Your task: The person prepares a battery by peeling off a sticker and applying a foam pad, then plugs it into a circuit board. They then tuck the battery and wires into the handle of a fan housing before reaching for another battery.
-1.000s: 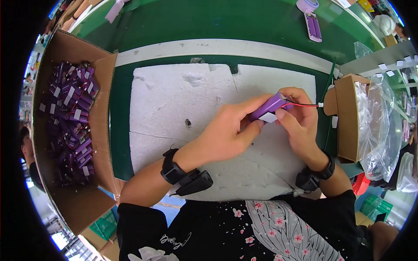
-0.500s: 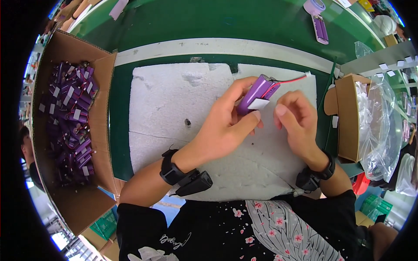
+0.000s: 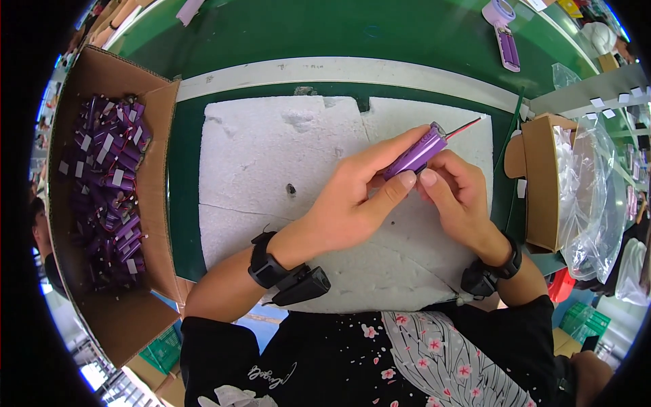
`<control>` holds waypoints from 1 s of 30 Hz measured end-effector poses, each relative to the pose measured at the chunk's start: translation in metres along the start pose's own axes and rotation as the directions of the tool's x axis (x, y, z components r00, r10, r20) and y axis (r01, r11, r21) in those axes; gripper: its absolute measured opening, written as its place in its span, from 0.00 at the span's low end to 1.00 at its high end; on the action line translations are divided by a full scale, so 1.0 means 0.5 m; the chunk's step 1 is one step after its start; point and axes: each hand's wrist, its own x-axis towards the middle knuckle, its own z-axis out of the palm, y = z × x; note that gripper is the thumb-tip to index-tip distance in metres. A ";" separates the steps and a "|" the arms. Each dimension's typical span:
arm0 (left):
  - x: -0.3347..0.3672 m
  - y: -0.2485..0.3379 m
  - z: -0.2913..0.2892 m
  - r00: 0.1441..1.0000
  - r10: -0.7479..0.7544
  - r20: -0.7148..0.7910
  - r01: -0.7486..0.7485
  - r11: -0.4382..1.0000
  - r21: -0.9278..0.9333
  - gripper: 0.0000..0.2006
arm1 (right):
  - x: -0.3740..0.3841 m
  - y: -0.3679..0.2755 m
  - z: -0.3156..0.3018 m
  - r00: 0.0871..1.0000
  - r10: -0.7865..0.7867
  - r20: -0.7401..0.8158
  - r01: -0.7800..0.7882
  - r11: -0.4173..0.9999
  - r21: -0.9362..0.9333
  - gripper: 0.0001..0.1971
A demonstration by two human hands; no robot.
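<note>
A purple battery pack (image 3: 416, 152) is tilted above the white foam pad (image 3: 264, 152), its far end pointing right. My left hand (image 3: 356, 193) is closed round it, the fingers behind and the thumb near its lower end. Against the pack's near right side, my right hand (image 3: 461, 200) pinches with thumb and curled fingers. A red and black wire (image 3: 464, 127) runs from the far end to a small white connector (image 3: 483, 117). The white patch on the pack is out of sight, and the fingertips beneath are partly hidden.
At left stands an open cardboard box (image 3: 157, 197) with many purple battery packs (image 3: 112, 183). A small dark bit (image 3: 291, 189) lies on the foam. To the right are a smaller carton (image 3: 540, 193) and clear plastic bags (image 3: 593, 210). A lilac device (image 3: 506, 47) lies at the far right.
The pack has been turned, so its white patch no longer shows. My right hand, apart from the pack before, has moved left onto its lower right side.
</note>
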 end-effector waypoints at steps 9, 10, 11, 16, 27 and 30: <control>0.000 -0.005 0.001 1.000 0.003 -0.009 -0.003 1.000 0.022 0.24 | 0.002 0.000 -0.001 1.000 -0.016 0.027 0.017 1.000 -0.017 0.09; 0.000 -0.004 0.001 1.000 0.002 -0.010 -0.002 1.000 0.031 0.24 | 0.002 0.001 -0.001 1.000 -0.014 0.025 0.015 1.000 -0.022 0.09; -0.001 -0.003 0.001 1.000 0.001 -0.011 0.000 0.999 0.041 0.24 | 0.002 0.001 -0.001 1.000 -0.012 0.024 0.013 1.000 -0.026 0.09; 0.000 0.000 0.000 1.000 -0.001 -0.011 0.001 0.999 0.048 0.24 | 0.002 -0.001 -0.001 1.000 -0.007 0.031 0.009 0.998 -0.055 0.08; 0.001 -0.011 -0.002 1.000 0.024 0.019 -0.025 1.000 0.007 0.23 | -0.001 0.007 -0.012 0.994 -0.045 0.096 0.056 0.992 -0.112 0.09; 0.001 -0.009 -0.002 0.999 0.024 0.036 -0.025 1.000 0.005 0.23 | -0.005 0.006 -0.017 0.992 -0.043 0.120 0.057 0.991 -0.122 0.10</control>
